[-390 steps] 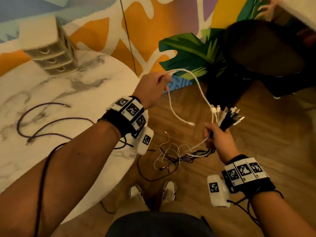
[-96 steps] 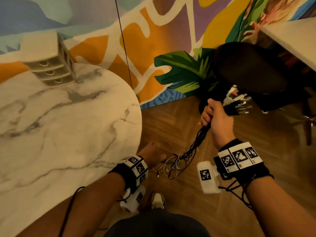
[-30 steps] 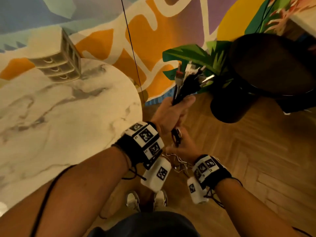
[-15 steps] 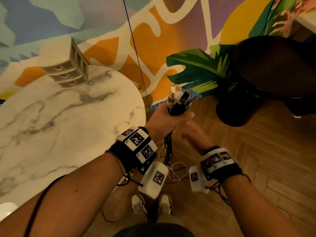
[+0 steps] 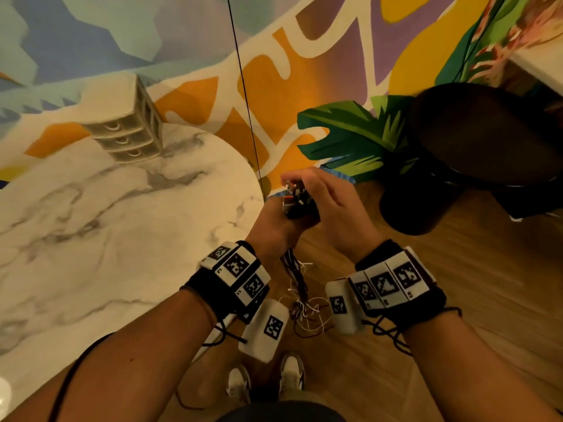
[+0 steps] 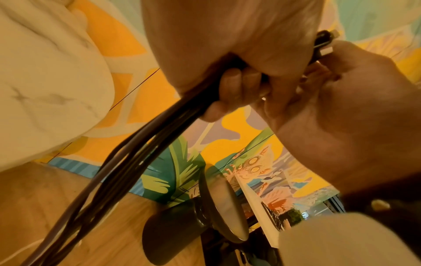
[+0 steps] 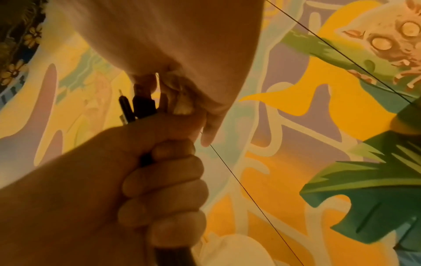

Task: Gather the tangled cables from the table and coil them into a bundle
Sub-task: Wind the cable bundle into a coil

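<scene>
My left hand (image 5: 271, 222) grips a bundle of dark cables (image 5: 297, 278) in a fist just past the table's edge. The plug ends (image 5: 294, 201) stick up out of the fist. Below it the cables hang to a loose tangle of thin white and dark wires (image 5: 306, 315) on the floor. My right hand (image 5: 326, 205) arches over the top, its fingertips closing on the plug ends. The left wrist view shows fingers (image 6: 237, 84) curled round the cables (image 6: 127, 162). In the right wrist view the left hand's fist (image 7: 159, 180) sits under the plug ends (image 7: 141, 104).
The round marble table (image 5: 122, 226) lies to my left with a small drawer unit (image 5: 128, 129) at its back. A black round stool (image 5: 487, 135) stands at the right. A thin black wire (image 5: 243, 86) runs down the painted wall. My shoes (image 5: 291, 374) are on the wooden floor.
My right hand has come up from below the left hand and now covers the plug ends. The left hand keeps its grip on the bundle.
</scene>
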The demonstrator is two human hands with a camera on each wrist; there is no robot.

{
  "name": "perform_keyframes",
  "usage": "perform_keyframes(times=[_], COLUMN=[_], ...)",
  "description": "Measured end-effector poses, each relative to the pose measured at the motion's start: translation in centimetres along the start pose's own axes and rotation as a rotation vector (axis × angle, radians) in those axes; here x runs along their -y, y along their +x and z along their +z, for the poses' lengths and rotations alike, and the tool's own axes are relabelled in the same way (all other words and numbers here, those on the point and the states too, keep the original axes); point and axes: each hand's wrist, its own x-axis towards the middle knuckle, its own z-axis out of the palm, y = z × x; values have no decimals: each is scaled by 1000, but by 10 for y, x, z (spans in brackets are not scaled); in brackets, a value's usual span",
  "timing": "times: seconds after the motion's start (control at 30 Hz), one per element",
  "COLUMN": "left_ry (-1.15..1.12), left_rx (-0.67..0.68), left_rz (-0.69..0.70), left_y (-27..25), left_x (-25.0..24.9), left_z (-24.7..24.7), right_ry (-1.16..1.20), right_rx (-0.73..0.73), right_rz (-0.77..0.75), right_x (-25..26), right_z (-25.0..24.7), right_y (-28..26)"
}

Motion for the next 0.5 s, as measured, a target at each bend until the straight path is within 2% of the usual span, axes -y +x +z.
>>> perform_keyframes(times=[0.1,0.17,0.27,0.43,0.5], left_ry=[77,174,154,10,36], left_rx=[28,41,56,40,27], left_rz=[-36,-19,-23,-39,-62], left_y=[-3,-3,-14,-21,-27], left_x=[2,1,5,10,7], left_z=[-6,-3,-29,-40,-46], right_ry=[-114,-228,-436,-417,-383], right_rx=[3,74,198,131,112], right_rz=[-62,-89,-30,-21,-19], right_x=[13,21,39,37,40], right_z=[0,-5,29,59,66], right_y=[7,12,12,8,8])
